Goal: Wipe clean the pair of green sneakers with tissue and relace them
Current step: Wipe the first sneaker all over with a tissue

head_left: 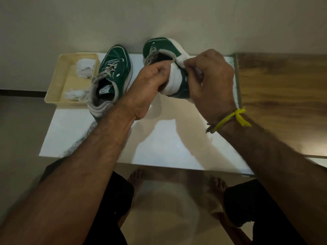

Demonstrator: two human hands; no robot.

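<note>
One green sneaker (115, 69) with grey laces stands on the white board (159, 138), toe pointing away. The second green sneaker (159, 46) is lifted above the board, turned on its side with its white heel toward me. My left hand (150, 82) grips its heel and collar. My right hand (210, 78) pinches a white tissue (182, 59) against the sneaker's white heel edge. Part of the sneaker's side is hidden behind both hands.
A cream tray (58, 84) at the board's left holds two crumpled used tissues (84, 67). The board lies on a glass table; a wooden surface (283, 96) lies to the right. My bare feet show through the glass below.
</note>
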